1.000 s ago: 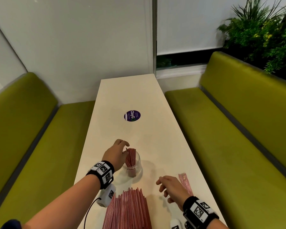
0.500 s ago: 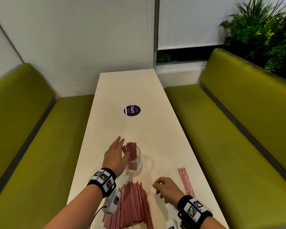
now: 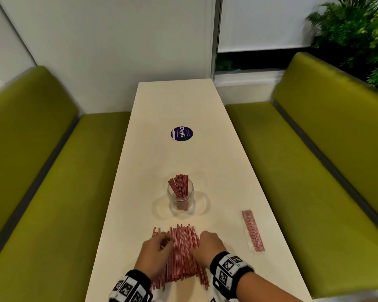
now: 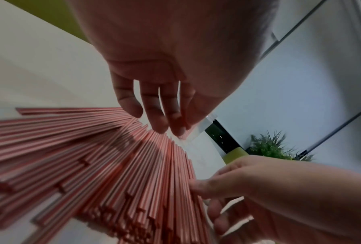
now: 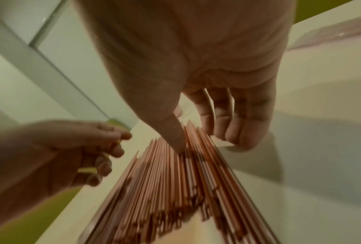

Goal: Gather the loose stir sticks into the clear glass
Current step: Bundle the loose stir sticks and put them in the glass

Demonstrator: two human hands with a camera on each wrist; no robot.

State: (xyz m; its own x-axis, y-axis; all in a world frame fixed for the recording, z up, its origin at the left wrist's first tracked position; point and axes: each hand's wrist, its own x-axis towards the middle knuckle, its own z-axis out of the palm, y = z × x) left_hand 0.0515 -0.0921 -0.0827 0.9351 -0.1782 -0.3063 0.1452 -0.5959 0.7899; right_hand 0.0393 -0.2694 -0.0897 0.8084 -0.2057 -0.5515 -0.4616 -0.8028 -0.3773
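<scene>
Two green benches flank a long cream table, which runs away from the person toward a white wall. A leafy plant stands behind the right-hand bench. On the near end of the table lies a wide, flat spread of loose stir sticks, red and white, side by side and pointing lengthwise along the table.

Both hands are down on that spread. The left hand lies over its left part with the fingers gently bent, their tips touching the far ends of the sticks; the wrist views do not show clearly whether it has hold of any. The right hand rests at the right edge, thumb tip pressed onto the sticks and the other fingers curled just beside them, enclosing nothing visible.

Just beyond the spread stands the clear glass, upright, with a bunch of sticks fanning out of it. A thin packet of sticks lies apart to the right. A round purple sticker sits farther up the table.
</scene>
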